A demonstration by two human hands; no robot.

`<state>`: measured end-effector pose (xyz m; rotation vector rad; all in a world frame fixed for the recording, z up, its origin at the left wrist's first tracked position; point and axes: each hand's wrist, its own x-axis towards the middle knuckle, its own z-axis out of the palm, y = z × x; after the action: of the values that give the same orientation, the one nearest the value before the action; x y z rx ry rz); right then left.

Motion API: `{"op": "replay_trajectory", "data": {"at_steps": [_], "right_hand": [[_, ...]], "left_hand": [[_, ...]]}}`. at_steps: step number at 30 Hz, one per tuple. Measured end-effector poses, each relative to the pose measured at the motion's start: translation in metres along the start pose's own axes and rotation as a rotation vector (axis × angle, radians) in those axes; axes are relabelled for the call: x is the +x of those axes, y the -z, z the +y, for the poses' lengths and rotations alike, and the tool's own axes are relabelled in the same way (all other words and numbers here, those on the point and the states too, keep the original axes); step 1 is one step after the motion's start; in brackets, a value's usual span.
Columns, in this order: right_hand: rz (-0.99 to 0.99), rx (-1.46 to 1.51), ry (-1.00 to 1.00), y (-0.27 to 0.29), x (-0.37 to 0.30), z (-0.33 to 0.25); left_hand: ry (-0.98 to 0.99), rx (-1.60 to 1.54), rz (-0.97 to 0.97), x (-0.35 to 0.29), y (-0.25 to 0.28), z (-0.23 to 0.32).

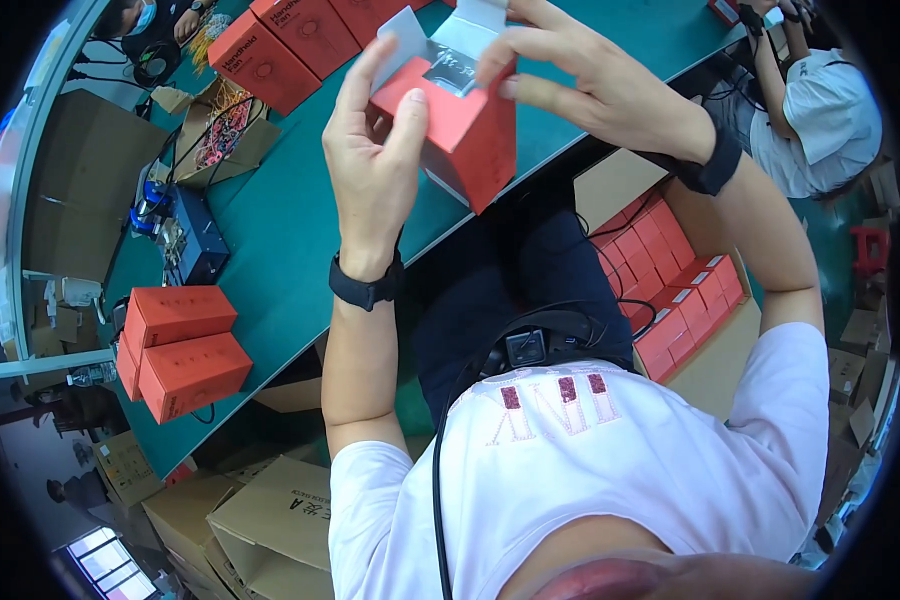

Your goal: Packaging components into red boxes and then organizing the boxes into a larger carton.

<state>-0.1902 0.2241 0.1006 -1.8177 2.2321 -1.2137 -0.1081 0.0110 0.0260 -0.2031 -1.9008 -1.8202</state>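
Note:
Above the near edge of the green table I hold a red carton (482,150) tilted, its top open and pale inner flaps (467,35) standing up. A dark grey packet with white print (453,72) shows in the opening. My left hand (375,150) grips the carton's left side, thumb on the red front flap and fingers partly hidden behind. At the right side, my right hand (585,75) has curled fingers at the rim of the opening, against the carton and the packet's edge. Both wrists wear black bands.
Red cartons (300,50) line the back of the table (300,200), with more stacked (185,350) at left. A box of coloured cords (225,135) and a blue device (195,235) stand nearby. An open cardboard box (715,350) of red cartons sits at my right. Another person (820,110) works at far right.

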Motion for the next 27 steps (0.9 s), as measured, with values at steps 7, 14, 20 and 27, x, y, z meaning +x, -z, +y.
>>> {"op": "replay_trajectory", "data": {"at_steps": [7,14,20,27], "right_hand": [[0.040,0.140,-0.069,-0.001,-0.011,0.011],[0.514,0.327,-0.241,-0.060,-0.017,0.026],[0.504,0.045,-0.165,-0.062,-0.002,0.020],[0.443,-0.119,-0.009,-0.056,0.004,0.037]], "left_hand": [[-0.088,0.255,-0.007,0.003,-0.011,0.013],[-0.411,0.691,-0.093,-0.013,-0.010,0.010],[-0.429,0.831,-0.026,-0.018,-0.018,0.008],[-0.367,0.726,0.039,-0.013,-0.014,0.006]]}}
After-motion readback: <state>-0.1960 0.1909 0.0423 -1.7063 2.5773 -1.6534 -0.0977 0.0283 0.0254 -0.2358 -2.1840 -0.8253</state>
